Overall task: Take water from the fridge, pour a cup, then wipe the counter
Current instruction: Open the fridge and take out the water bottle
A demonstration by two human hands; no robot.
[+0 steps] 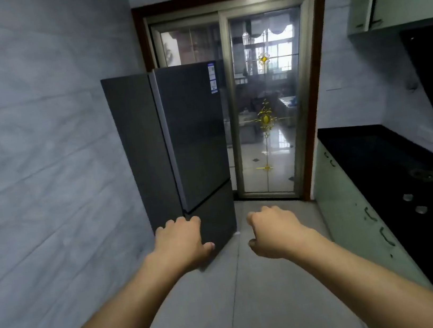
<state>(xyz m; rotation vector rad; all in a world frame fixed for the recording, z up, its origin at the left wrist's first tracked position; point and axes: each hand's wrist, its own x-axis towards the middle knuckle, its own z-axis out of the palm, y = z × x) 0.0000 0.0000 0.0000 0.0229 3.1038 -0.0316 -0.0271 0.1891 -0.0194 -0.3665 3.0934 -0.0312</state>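
narrow kitchen, grey tiled walls, grey floor, glass sliding door (262, 101) at the far end. fridge (195, 139) stands closed ahead of both grips, against the wall, just past the left grip (180, 242). black desk (393, 166) runs along the far side of the right grip (273, 232), hob knobs (414, 202) set into it, pale green cabinets (353, 214) below.

both grips empty, fingers curled loosely down, neither one clamped on anything. left grip overlaps the fridge's lower door in frame; contact not confirmed, looks short of it.

step, my read: very start, approach to fridge. water is not visible, presumably behind the closed upper door. no cup or cloth in view either.

next move needs: close the gap, find the door edge or handle recess. no handle visible from here, so which edge opens is unclear.

writing: white-and-blue sticker (212, 78) at the upper door's top corner, far above both grips. text too small to read. no brand legible.
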